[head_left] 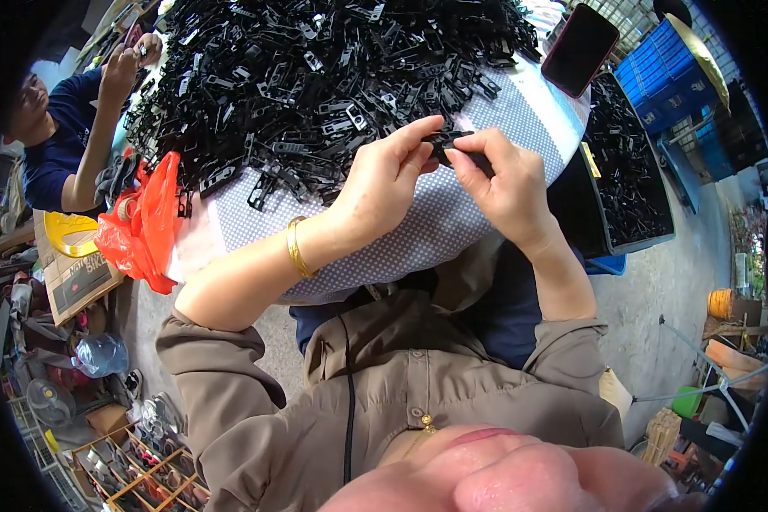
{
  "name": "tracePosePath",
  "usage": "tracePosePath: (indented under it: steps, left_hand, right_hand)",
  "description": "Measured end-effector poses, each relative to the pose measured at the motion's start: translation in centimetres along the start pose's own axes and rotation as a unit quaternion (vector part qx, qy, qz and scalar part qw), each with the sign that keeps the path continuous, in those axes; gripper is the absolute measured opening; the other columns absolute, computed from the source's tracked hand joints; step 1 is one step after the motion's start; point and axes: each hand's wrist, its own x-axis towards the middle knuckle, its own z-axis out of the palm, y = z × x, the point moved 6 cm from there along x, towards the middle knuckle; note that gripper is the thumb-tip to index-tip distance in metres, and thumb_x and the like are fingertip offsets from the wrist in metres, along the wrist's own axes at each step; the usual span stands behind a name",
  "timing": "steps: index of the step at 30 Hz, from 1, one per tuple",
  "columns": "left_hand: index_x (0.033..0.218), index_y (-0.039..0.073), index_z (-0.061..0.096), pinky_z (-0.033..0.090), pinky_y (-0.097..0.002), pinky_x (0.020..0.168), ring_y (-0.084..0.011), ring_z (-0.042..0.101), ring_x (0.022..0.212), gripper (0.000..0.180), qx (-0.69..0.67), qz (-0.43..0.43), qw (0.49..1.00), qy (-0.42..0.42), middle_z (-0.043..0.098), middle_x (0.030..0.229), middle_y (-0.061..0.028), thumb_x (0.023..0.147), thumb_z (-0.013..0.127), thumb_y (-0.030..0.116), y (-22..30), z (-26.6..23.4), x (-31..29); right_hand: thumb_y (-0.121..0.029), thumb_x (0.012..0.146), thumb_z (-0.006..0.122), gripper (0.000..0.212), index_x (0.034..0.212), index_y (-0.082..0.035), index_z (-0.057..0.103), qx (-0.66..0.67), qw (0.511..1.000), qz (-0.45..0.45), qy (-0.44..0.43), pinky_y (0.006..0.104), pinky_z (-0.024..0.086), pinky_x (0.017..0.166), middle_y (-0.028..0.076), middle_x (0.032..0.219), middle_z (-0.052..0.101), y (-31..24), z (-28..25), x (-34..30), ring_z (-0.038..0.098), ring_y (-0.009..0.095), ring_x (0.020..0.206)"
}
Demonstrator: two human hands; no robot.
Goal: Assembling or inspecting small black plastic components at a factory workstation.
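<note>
Cluttered workshop: heaped black parts [316, 85], blue crates [661, 72].

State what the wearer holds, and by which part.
A small black item, possibly two pieces, pinched at opposite sides by the left hand and right hand.

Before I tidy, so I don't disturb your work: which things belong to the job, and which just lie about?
In the job: held black piece; heaped black parts; likely the crate of black parts.
Apparently lying about: red bag; phone; fan; blue bottle.
</note>
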Motion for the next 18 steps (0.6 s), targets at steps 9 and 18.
tracePosePath:
  steps: [9,18]
  left_hand:
    - [0.125,-0.001,0.044,0.049,-0.0244,0.080,-0.0129,0.059,0.094,0.037,0.097,0.058,0.994,-0.010,0.059,0.110,-0.0104,0.089,0.046,-0.002,1.2,0.0,-0.3]
    - [0.129,0.001,0.041,0.051,-0.0212,0.066,-0.0114,0.062,0.083,0.047,-0.046,0.056,0.995,-0.061,0.056,0.112,-0.0102,0.084,0.055,-0.002,1.4,0.0,-0.6]
  right_hand:
    - [-0.008,0.079,0.066,0.013,0.084,-0.002,0.057,0.029,0.999,-0.014,0.038,0.0258,0.047,0.051,0.010,0.070,0.061,0.0,0.0,0.0,0.061,0.018,0.058]
    - [-0.011,0.073,0.072,0.027,0.096,-0.003,0.061,-0.132,0.990,-0.009,0.053,0.0247,0.046,0.058,0.013,0.108,0.055,-2.1,-1.8,-0.8,0.060,0.019,0.079]
